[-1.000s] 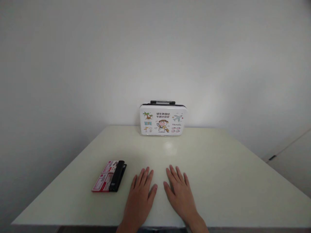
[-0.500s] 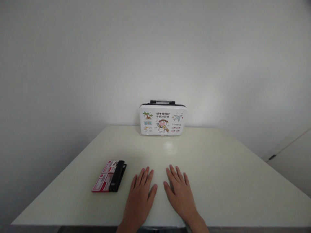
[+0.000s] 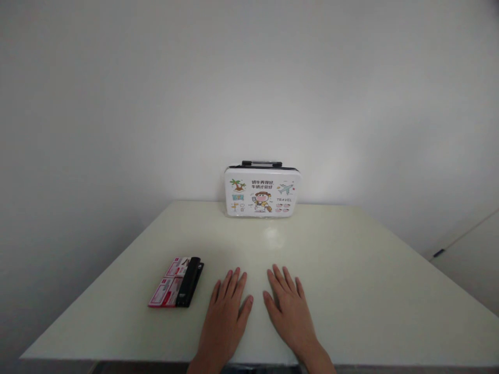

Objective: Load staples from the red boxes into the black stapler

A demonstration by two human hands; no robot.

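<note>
My left hand [image 3: 225,316] lies palm down on the white table [image 3: 343,275], fingers stretched out and holding nothing. Beside it, a short gap away, my right hand [image 3: 290,310] rests flat in the same way, its fingers spread. To the left of my left hand, and not touched by it, is a black stapler [image 3: 188,282]. Red and white printed packs, which look like staple boxes [image 3: 167,291], lie directly against the stapler's left side.
A white carrying case [image 3: 262,192] with cartoon prints and a black handle [image 3: 261,163] stands upright at the table's back edge, close to the wall [image 3: 249,83]. At the far right, a pale panel [image 3: 471,254] with a small black fitting [image 3: 438,253] shows beyond the table.
</note>
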